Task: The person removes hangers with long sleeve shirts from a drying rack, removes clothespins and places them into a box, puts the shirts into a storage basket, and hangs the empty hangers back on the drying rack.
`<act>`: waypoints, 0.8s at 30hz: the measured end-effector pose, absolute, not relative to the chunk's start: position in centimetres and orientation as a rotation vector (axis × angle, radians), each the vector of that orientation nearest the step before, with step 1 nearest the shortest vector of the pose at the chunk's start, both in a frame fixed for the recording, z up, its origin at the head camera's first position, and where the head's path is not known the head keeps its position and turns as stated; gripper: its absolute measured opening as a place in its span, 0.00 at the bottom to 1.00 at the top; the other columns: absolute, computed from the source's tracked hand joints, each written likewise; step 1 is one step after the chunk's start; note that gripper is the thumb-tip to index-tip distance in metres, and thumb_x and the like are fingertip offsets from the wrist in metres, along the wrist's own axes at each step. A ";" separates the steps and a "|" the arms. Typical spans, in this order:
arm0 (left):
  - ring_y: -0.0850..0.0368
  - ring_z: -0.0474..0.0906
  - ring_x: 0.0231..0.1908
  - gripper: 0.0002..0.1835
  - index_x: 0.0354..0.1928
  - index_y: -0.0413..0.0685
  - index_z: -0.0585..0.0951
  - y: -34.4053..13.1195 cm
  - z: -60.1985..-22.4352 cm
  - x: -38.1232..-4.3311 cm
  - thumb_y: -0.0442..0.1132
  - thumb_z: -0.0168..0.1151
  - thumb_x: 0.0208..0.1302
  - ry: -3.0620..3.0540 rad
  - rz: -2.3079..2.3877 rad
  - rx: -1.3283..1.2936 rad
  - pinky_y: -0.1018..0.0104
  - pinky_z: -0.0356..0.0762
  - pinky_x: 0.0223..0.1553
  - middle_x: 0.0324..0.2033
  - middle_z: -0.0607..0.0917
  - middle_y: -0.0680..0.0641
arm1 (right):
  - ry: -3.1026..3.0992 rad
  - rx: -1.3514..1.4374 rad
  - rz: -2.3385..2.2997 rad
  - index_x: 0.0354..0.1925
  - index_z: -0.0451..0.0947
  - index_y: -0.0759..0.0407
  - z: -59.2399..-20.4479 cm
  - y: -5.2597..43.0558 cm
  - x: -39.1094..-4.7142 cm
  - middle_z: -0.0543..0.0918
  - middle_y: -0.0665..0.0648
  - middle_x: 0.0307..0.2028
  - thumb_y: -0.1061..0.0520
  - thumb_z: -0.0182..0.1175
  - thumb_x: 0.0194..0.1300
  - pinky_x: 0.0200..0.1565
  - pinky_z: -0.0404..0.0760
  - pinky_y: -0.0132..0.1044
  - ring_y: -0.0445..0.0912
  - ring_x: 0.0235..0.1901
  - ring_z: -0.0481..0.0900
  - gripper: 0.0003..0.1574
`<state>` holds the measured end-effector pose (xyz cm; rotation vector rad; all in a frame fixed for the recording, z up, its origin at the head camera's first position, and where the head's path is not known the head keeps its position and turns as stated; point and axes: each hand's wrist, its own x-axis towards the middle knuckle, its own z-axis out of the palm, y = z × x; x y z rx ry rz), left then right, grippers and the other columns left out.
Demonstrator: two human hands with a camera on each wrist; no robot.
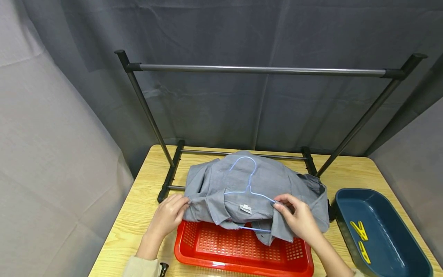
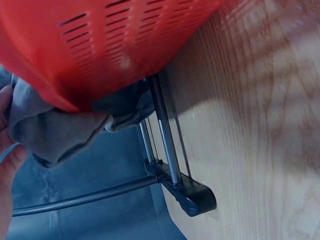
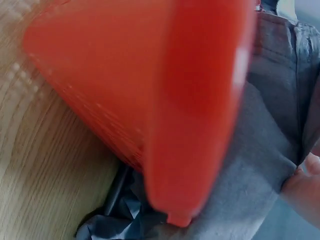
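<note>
A grey shirt (image 1: 273, 175) with a white neck label (image 1: 245, 209) lies across the far part of a red basket (image 1: 242, 265). A light-blue wire hanger (image 1: 249, 187) sits at its neck opening, hook pointing away from me. Part of the hanger is covered by cloth, and its lower bar shows below the label. My left hand (image 1: 166, 215) pinches the shirt's left edge; in the left wrist view the cloth (image 2: 55, 132) hangs from its fingers. With thumb and forefinger, my right hand (image 1: 299, 217) pinches the shirt's front beside the hanger's right arm.
Behind the shirt stands a rack with a horizontal metal rail (image 1: 256, 69) and black feet (image 1: 169, 175). At the right, a dark blue tub (image 1: 387, 215) holds yellow clothespins (image 1: 360, 231). Grey curtains (image 1: 207, 107) hang around the wooden table (image 1: 128, 231).
</note>
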<state>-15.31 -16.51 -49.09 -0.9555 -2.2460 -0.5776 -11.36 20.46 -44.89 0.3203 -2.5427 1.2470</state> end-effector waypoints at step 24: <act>0.56 0.77 0.40 0.14 0.44 0.42 0.80 -11.7 -45.4 -15.1 0.35 0.62 0.54 -2.363 -0.666 -1.095 0.63 0.75 0.44 0.38 0.82 0.49 | -2.465 0.299 1.265 0.31 0.78 0.64 -44.1 19.5 -11.0 0.79 0.52 0.24 0.72 0.63 0.51 0.23 0.70 0.28 0.36 0.22 0.71 0.08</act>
